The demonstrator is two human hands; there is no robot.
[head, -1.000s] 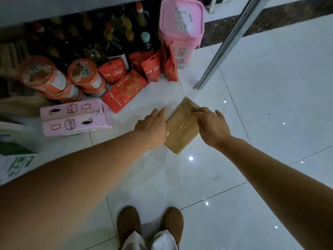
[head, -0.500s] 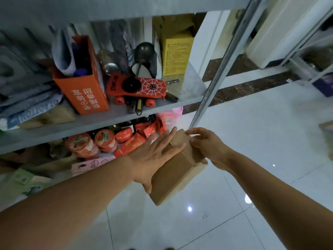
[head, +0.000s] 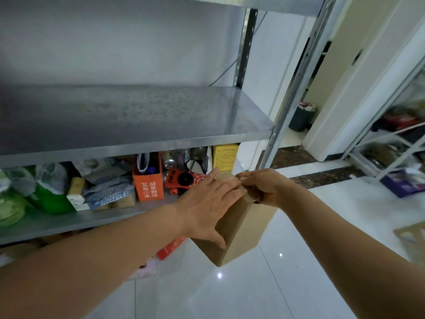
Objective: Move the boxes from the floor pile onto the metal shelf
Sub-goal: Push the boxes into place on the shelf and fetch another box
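Note:
I hold a plain brown cardboard box [head: 243, 231] in the air in front of the metal shelf unit, below its bare middle shelf [head: 138, 125]. My left hand [head: 207, 203] lies flat with spread fingers on the box's left face. My right hand [head: 264, 187] grips the box's top right corner. The box is tilted, its lower corner pointing at the floor. The shelf's front edge is above and beyond both hands.
The lower shelf [head: 69, 222] holds an orange carton [head: 148, 183], a red spider-web toy [head: 184, 179], a yellow box [head: 224, 157], bags and cloths. A metal upright [head: 289, 95] stands right of the shelf. Another cardboard piece [head: 411, 238] lies on the floor at right, near a wire rack [head: 391, 143].
Both hands have lifted the brown box from the floor up to shelf height. My view has swung up from the floor pile to the bare middle shelf.

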